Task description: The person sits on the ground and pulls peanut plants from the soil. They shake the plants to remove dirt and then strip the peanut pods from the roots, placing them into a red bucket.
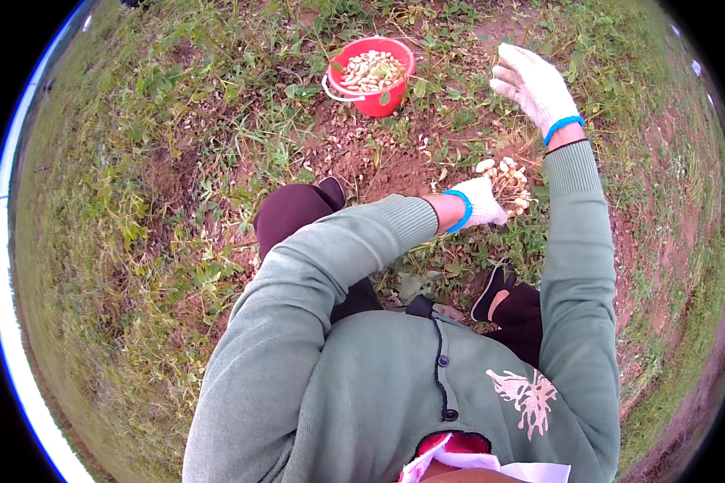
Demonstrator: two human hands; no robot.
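Observation:
My left hand (pixel 482 202), in a white glove with a blue cuff, grips a bunch of peanut plants by the stems. Pale peanut pods (pixel 515 175) hang together on the roots at its far side. Farther forward and to the right is my right hand (pixel 533 84), gloved the same way. It is raised with loosely bent fingers, and nothing shows in it. A red bucket (pixel 379 107) with a white handle stands ahead on the soil. Loose peanuts (pixel 371 69) fill it nearly to the rim.
Bare reddish soil (pixel 393 172) lies between my feet and the bucket. Cut leafy plants (pixel 157 199) cover the ground on the left. My dark shoe (pixel 490 294) is near the lower right, and my bent knee (pixel 290 214) is left of my left forearm.

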